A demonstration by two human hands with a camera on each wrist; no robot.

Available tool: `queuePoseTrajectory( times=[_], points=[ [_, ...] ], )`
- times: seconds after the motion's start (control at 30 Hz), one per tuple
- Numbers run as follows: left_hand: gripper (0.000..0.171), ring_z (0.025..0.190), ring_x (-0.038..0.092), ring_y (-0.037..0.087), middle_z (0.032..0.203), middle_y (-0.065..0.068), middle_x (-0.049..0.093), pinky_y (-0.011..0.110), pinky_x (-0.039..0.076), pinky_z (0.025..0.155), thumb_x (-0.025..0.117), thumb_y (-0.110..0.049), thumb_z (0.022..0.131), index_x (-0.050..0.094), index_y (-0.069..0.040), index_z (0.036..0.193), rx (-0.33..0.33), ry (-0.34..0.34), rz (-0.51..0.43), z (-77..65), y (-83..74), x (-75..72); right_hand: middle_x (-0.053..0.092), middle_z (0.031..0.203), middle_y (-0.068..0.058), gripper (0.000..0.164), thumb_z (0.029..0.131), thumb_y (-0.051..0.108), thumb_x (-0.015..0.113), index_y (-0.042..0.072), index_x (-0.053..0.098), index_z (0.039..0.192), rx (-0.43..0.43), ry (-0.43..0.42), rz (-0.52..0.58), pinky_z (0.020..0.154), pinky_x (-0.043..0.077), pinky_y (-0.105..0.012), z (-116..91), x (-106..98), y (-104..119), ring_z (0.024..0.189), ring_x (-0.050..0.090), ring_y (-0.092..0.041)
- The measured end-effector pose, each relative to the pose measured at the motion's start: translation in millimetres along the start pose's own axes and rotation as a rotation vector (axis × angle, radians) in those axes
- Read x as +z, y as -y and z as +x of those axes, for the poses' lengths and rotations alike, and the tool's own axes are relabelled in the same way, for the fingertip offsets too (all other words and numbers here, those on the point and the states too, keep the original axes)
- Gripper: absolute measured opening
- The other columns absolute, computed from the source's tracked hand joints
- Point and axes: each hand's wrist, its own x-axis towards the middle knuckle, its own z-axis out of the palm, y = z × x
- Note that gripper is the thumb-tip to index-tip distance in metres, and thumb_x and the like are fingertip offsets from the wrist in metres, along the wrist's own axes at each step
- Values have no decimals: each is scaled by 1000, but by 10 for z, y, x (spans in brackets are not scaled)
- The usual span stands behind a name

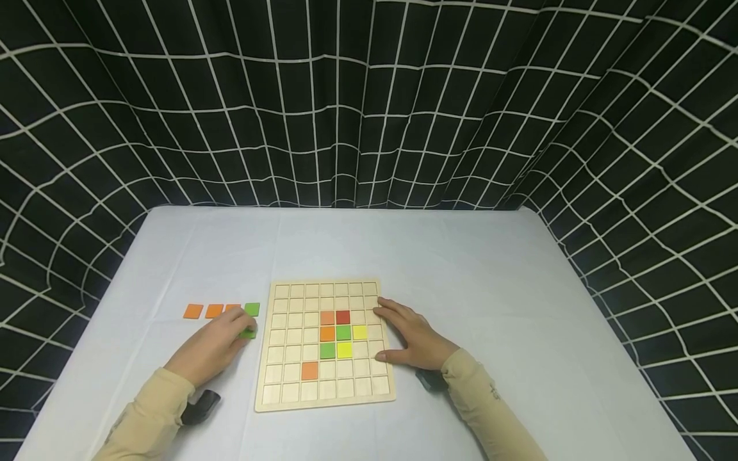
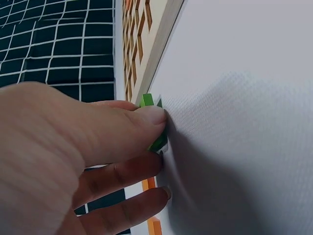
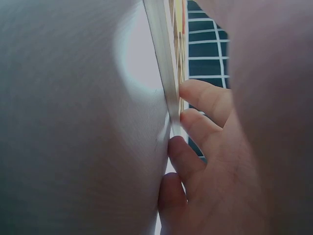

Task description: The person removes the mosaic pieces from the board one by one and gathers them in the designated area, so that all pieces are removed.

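Observation:
My left hand [image 1: 214,339] is over the table just left of the wooden grid board [image 1: 288,406]. Its thumb and finger pinch a small green square tile [image 1: 248,334], partly hidden by the fingers; in the left wrist view, a green edge [image 2: 146,100] shows by the thumb tip. Just beyond lies another green tile [image 1: 252,309]. My right hand [image 1: 416,336] rests at the board's right edge, fingers extended and spread, fingertips on the rim. Red, orange, green and yellow tiles sit in cells around the board's middle, with a lone light-orange tile [image 1: 309,371] nearer the front.
Left of the board, several orange tiles [image 1: 193,311] lie in a row with the green one, the nearest partly covered by my left hand. White cloth covers the table [image 1: 490,269]. Black curtains with a white grid [image 1: 323,128] surround its back and sides.

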Motion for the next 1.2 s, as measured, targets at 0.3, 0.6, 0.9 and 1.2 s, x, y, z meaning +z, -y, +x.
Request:
queuePoseTrajectory(
  times=[0.3, 0.6, 0.9, 1.2],
  points=[
    [24, 90, 60, 14, 98, -4, 57, 34, 53, 77, 72, 0, 81, 62, -16, 95, -27, 20, -17, 3, 9, 9, 21, 158, 0, 85, 81, 54, 70, 17, 34, 147, 18, 8, 2, 110, 27, -56, -8, 5, 0, 145, 22, -27],
    [21, 84, 58, 13, 97, -4, 56, 32, 51, 71, 75, -5, 80, 64, -15, 94, -34, 20, 39, 18, -28, 8, 22, 157, -1, 85, 80, 52, 71, 17, 33, 147, 22, 7, 2, 110, 27, -56, -6, 0, 7, 144, 22, -28],
    [17, 74, 48, 11, 95, -1, 53, 29, 46, 64, 76, -12, 80, 68, -11, 95, -27, 2, 102, 46, -111, -15, 22, 158, -2, 84, 80, 51, 72, 16, 34, 147, 21, 10, 5, 110, 26, -56, 2, -7, 11, 145, 22, -28],
    [15, 75, 50, 6, 90, -5, 58, 27, 48, 66, 73, -18, 84, 69, -13, 97, 186, -71, 57, 119, -459, -14, 22, 157, -1, 85, 80, 53, 70, 17, 33, 147, 20, 4, 8, 110, 26, -56, 1, 8, 2, 144, 22, -27]
  ],
)
